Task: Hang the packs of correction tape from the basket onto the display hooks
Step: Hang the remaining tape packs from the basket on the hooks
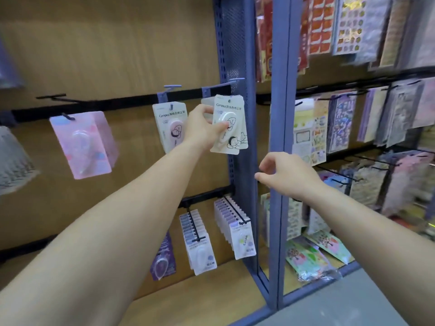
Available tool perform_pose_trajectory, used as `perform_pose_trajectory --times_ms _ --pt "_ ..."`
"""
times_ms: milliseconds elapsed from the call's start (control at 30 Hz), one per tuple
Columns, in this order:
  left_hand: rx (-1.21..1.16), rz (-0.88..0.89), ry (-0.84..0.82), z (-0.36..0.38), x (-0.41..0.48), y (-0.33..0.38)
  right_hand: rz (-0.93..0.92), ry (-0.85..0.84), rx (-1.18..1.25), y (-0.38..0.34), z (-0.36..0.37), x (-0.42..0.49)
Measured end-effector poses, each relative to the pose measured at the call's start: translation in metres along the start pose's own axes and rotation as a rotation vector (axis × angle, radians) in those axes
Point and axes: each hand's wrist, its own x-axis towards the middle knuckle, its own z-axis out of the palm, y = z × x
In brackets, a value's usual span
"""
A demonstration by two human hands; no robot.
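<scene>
Two bare forearms reach up from the bottom edge, and the left hand [202,128] pinches a small stack of white correction tape packs [231,107], thumb on the front blister and fingers behind, holding them tilted just under the blue hook [221,86] at the rail's right end. Just left of them another white pack [168,118] hangs from its own hook, and a pink pack [80,147] hangs further left. The right hand [288,176] hovers lower before the blue upright [279,114], fingers loosely curled around nothing.
</scene>
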Motion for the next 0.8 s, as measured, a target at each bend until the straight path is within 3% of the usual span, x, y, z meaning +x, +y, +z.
perform_pose_trajectory --times_ms 567,800 --pt "-0.058 0.029 0.104 0.02 0.012 -0.004 -0.042 -0.04 0.053 0.009 0.016 0.017" --pt "0.052 0.03 0.129 0.025 0.021 -0.022 -0.054 -0.042 0.032 0.013 0.025 0.022"
